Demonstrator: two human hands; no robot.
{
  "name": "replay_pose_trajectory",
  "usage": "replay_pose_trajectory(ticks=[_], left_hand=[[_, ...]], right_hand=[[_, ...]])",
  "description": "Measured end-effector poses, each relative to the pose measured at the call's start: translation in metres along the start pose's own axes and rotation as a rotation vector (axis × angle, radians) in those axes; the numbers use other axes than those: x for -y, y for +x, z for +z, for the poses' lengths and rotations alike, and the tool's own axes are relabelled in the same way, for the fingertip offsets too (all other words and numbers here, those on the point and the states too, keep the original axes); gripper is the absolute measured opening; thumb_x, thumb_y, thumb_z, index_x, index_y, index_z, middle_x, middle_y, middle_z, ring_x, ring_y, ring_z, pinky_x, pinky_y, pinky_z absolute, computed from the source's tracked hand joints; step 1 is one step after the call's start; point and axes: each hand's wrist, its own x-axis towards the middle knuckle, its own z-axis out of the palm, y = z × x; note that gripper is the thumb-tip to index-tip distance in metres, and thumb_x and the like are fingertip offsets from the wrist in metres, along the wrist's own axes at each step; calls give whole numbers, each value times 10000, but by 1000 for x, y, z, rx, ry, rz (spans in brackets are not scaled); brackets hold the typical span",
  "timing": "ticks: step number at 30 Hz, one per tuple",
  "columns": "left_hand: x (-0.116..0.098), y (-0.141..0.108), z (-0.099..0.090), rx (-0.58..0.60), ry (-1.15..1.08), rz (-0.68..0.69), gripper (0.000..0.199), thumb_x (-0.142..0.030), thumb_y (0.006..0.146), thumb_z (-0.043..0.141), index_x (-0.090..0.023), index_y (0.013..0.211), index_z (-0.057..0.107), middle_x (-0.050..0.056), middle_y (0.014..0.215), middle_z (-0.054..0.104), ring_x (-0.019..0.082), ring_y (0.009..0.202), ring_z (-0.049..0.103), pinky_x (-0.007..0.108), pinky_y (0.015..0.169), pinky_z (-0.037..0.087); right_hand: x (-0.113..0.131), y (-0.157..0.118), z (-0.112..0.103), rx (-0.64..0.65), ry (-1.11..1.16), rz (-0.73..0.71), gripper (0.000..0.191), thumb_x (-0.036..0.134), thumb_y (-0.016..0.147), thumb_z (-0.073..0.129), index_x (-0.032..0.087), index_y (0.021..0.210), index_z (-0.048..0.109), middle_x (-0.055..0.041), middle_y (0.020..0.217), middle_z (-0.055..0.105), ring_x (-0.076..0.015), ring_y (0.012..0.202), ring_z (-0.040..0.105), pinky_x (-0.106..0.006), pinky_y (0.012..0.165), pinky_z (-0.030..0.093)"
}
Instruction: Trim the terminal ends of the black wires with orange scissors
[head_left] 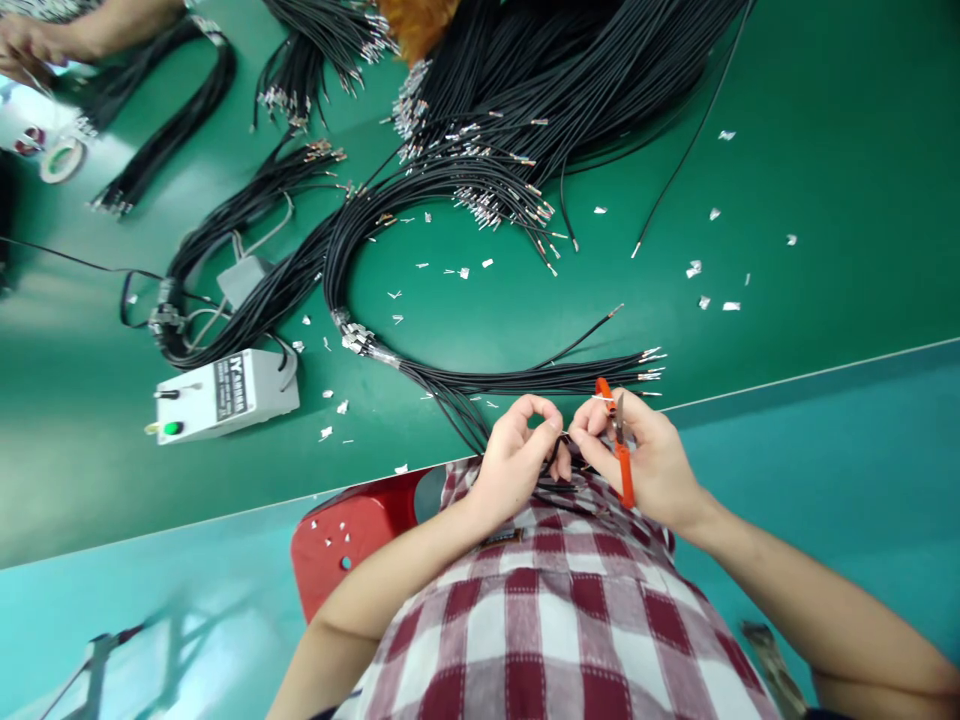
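My left hand (519,455) pinches the end of a black cable near the table's front edge. Close beside it, my right hand (646,455) carries orange-handled scissors (624,470) in its palm, while its thumb and forefinger meet at the thin tip of that same cable. A bundle of black cables (510,382) with bare, whitish ends lies just beyond my hands. Silvery tags or tape (360,338) wrap this bundle at its bend. Several more cable ends hang over the edge onto my checked apron (540,600).
A white box with a green button (259,395) stands at left. Large heaps of black cables (570,80) lie at the back. Paper scraps (694,268) dot the green table (840,150). A red stool (352,540) is below the edge. Another person's hand (37,45) works at upper left near tape rolls (63,160).
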Motion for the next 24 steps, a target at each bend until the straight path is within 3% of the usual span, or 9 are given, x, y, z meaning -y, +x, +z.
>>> replay_pose_trajectory(ticks=[7,13,16,19,24], left_hand=[[0,4,-2,26,-64,15,270,-358,844,699,-166,924,527,-47,689,583,78,428,561,195,417,392],[2,2,-10,59,-78,16,252,-333,826,742,-128,906,619,8,636,662,122,548,642,238,575,531],[3,0,-13,36,-99,-48,260,-328,793,776,-131,877,628,20,682,688,140,588,681,258,614,566],[3,-2,-12,7,-130,-102,289,-335,763,799,-128,875,630,22,691,694,143,543,680,249,555,556],[6,0,-8,-57,-156,-59,323,-356,726,817,-112,823,629,11,566,657,124,428,610,213,446,464]], right_hand=[[-6,0,-1,57,-57,17,157,184,872,644,241,829,503,1,831,600,-134,650,558,-285,606,459],[-2,1,1,83,122,32,171,201,882,656,241,838,496,16,789,593,-131,627,601,-282,602,486],[-2,2,0,57,111,20,176,239,885,661,235,829,494,17,780,591,-119,601,576,-269,574,469],[-3,2,-3,28,-7,-6,168,239,885,654,232,816,501,9,791,604,-117,614,542,-264,572,438],[-4,-2,-1,13,-99,-32,125,226,872,651,236,834,532,-11,817,620,-139,647,555,-280,593,447]])
